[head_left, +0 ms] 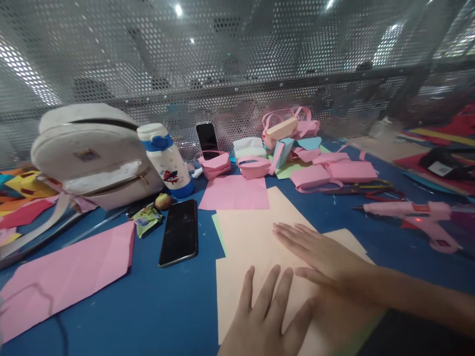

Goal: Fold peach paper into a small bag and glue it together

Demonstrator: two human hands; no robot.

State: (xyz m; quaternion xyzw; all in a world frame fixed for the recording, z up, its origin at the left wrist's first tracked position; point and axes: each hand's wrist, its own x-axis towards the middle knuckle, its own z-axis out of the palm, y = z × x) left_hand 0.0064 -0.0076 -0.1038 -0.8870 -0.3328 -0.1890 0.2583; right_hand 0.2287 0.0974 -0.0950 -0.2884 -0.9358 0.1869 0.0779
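Peach-coloured paper sheets (245, 237) lie in front of me on the blue table, overlapping, with green paper (219, 232) showing at their edges. My left hand (270, 316) rests on the nearest peach sheet, fingers spread and pointing away. Across the sheets from the right reaches my right hand (322, 252), laid flat with its fingers stretched out to the left. Neither hand grips anything. Just beyond the peach paper lies a pink sheet (235, 193).
A pink glue gun (411, 212) lies right, near scissors (359, 188). Folded pink paper bags (311, 175) stand behind. On the left are a black phone (180, 232), snack packet (146, 219), bottle (166, 163), white backpack (92, 153) and large pink sheet (70, 272). Perforated metal (222, 59) borders the back.
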